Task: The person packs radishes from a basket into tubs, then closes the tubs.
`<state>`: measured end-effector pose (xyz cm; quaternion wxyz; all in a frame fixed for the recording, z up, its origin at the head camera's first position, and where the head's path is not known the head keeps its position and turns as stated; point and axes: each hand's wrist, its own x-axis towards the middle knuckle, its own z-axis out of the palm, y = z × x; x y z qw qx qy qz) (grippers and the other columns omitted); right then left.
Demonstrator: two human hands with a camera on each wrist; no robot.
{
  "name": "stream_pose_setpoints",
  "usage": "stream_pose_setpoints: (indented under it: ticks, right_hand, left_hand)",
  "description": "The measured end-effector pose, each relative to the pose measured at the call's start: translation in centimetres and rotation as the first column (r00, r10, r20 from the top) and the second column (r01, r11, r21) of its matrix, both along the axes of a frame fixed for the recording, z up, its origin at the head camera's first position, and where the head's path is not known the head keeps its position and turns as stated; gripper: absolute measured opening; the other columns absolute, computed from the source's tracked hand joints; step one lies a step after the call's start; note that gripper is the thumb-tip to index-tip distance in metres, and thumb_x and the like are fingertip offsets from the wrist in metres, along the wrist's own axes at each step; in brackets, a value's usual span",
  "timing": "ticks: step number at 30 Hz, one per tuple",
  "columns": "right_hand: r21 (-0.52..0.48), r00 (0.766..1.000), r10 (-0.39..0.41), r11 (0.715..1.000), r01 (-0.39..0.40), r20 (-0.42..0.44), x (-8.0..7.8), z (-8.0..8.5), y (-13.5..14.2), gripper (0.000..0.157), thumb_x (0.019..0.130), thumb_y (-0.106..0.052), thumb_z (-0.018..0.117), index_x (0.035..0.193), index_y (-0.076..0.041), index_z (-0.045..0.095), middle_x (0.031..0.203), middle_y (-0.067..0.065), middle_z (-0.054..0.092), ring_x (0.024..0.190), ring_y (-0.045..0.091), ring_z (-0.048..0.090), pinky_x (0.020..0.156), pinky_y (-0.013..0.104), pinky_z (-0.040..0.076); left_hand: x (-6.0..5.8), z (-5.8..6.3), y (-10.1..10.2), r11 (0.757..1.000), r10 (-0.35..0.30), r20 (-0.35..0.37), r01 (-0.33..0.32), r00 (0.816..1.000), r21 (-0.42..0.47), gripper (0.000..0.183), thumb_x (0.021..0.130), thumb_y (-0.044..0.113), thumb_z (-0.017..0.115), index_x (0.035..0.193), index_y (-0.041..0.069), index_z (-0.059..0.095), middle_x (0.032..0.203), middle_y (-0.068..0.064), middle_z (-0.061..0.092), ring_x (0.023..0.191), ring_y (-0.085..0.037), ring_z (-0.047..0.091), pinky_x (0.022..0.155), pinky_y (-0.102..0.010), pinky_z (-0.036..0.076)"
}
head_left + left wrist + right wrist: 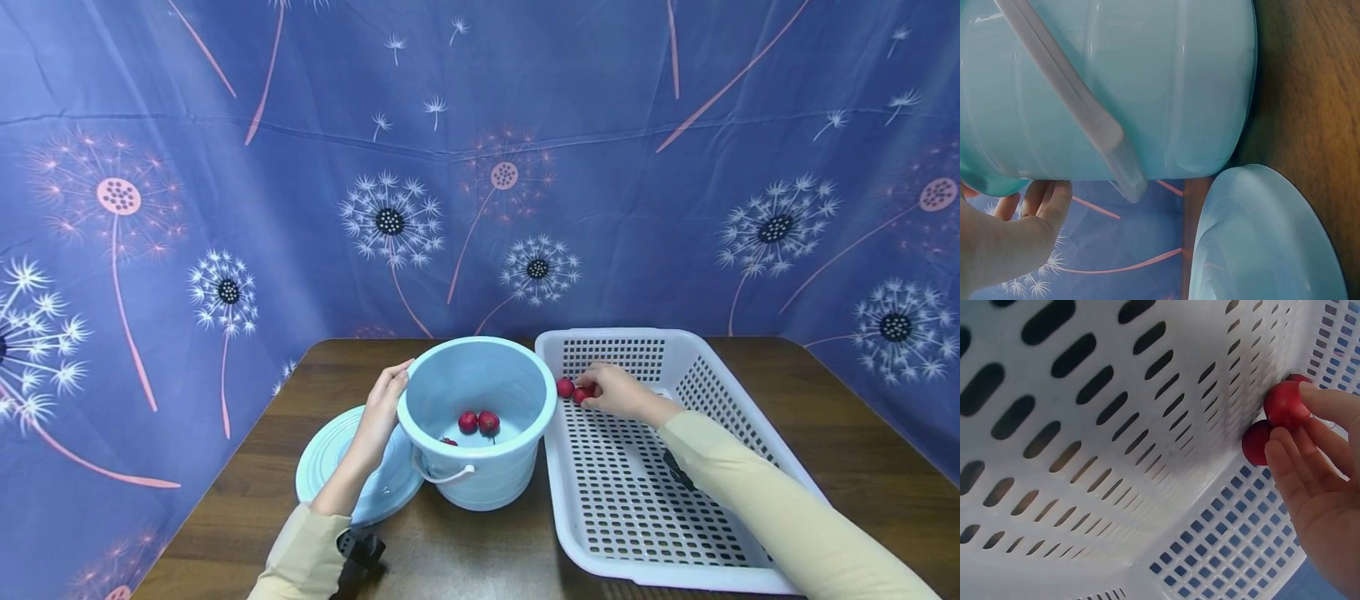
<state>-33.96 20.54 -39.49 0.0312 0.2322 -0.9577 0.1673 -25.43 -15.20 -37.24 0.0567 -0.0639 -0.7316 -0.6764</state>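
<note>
My left hand grips the rim of a light blue bucket on its left side, its fingers below the rim in the left wrist view. Inside the bucket lie several red radishes, partly cut off by the front wall. At the far left corner of a white plastic basket, my right hand pinches a red radish between thumb and fingers. A second radish sits right beside it, and part of another shows behind.
A round light blue lid lies on the wooden table left of the bucket, under my left forearm. The bucket's white handle hangs down in front. The basket stands close to the bucket's right side. A blue patterned cloth hangs behind the table.
</note>
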Motion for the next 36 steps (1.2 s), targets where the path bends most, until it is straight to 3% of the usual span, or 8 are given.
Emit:
stream_pose_setpoints:
  ticks: [8, 17, 22, 36]
  right_hand:
    - [-0.018, 1.0, -0.004, 1.0, 0.004, 0.026, 0.08, -0.25, 0.12, 0.033, 0.077, -0.007, 0.074, 0.108, 0.002, 0.068, 0.084, 0.006, 0.052, 0.072, 0.013, 0.048, 0.062, 0.024, 0.045]
    - [0.004, 0.997, -0.063, 0.998, 0.063, 0.049, 0.01, -0.29, -0.04, 0.035, 0.073, -0.008, 0.077, 0.106, 0.001, 0.067, 0.089, 0.006, 0.057, 0.078, 0.015, 0.054, 0.072, 0.031, 0.051]
    - [-0.008, 0.994, -0.08, 0.997, 0.081, 0.078, 0.07, -0.38, -0.07, 0.034, 0.072, -0.007, 0.077, 0.102, 0.0, 0.064, 0.087, 0.006, 0.059, 0.077, 0.015, 0.055, 0.071, 0.031, 0.051]
    - [-0.037, 0.995, -0.044, 0.998, 0.047, 0.092, 0.21, -0.32, -0.05, 0.029, 0.07, -0.007, 0.078, 0.093, -0.007, 0.061, 0.078, 0.001, 0.058, 0.069, 0.013, 0.051, 0.063, 0.028, 0.046]
  left_hand:
    - [0.07, -0.15, 0.02, 1.0, 0.002, 0.007, -0.002, 1.0, 0.009, 0.043, 0.102, 0.031, 0.033, 0.136, 0.007, 0.039, 0.145, -0.01, 0.039, 0.131, -0.027, 0.04, 0.105, -0.047, 0.034]
    - [0.0, -0.11, 0.11, 1.0, -0.001, 0.002, 0.001, 1.0, 0.008, 0.043, 0.102, 0.031, 0.033, 0.135, 0.006, 0.039, 0.147, -0.009, 0.037, 0.133, -0.027, 0.037, 0.107, -0.049, 0.032]
    - [0.07, -0.16, 0.1, 1.0, 0.004, 0.003, -0.004, 1.0, 0.003, 0.042, 0.102, 0.031, 0.033, 0.135, 0.005, 0.04, 0.146, -0.01, 0.038, 0.132, -0.028, 0.038, 0.107, -0.049, 0.033]
    - [0.17, -0.03, 0.25, 1.0, 0.017, -0.006, -0.017, 1.0, -0.003, 0.042, 0.102, 0.03, 0.033, 0.134, 0.005, 0.04, 0.146, -0.01, 0.038, 0.132, -0.027, 0.038, 0.105, -0.048, 0.034]
